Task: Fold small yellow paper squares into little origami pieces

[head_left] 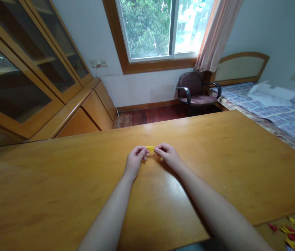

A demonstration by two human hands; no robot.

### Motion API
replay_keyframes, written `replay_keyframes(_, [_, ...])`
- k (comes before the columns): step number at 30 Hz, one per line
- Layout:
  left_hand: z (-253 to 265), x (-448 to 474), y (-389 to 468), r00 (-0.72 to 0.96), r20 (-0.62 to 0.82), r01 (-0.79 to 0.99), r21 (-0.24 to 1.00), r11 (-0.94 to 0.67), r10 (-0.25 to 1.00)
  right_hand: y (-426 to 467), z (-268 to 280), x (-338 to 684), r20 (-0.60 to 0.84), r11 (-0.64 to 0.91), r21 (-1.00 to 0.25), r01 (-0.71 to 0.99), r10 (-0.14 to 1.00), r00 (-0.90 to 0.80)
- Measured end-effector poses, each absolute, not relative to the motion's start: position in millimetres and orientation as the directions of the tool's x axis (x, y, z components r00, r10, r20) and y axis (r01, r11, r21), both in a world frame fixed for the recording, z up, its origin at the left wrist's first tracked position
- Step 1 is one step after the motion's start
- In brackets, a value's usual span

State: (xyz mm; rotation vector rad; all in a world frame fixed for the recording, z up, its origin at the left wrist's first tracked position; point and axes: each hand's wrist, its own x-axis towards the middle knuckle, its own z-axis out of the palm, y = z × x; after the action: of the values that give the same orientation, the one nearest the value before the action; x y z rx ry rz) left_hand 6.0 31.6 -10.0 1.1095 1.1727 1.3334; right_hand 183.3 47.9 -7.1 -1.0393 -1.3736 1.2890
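A small piece of folded yellow paper (150, 149) is stretched between my two hands, just above the middle of the wooden table (84, 181). My left hand (136, 158) pinches its left end between thumb and fingers. On the other side, my right hand (168, 156) pinches the right end the same way. Only the middle of the paper shows; its ends are covered by my fingertips, and its exact folded shape is too small to tell.
Several small red and yellow folded paper pieces (290, 233) lie on a lower surface at the bottom right. Beyond the table stand a brown armchair (193, 89) and a bed (280, 111) with white sheets on it. A glass-door cabinet (55, 101) fills the left.
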Motion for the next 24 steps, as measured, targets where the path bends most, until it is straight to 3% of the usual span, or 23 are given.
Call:
replay_keyframes(6, [-5.7,7.2,29.5,0.000,0.044,0.064,0.997,-0.044,0.999,46.7,-8.1,182.1,0.126,0.140,-0.989,0.053,0.969,-0.211])
replay_keyframes(14, [-7.2,4.5,29.1,-0.027,0.035,0.028,0.999,-0.034,0.999,45.1,-6.2,183.1,0.147,0.195,-0.972,0.133,0.940,-0.309])
replay_keyframes(24, [-10.7,2.9,31.0,-0.030,0.059,-0.007,0.998,-0.059,0.998,46.4,-7.2,180.6,0.111,0.155,-0.977,0.144,0.954,-0.277])
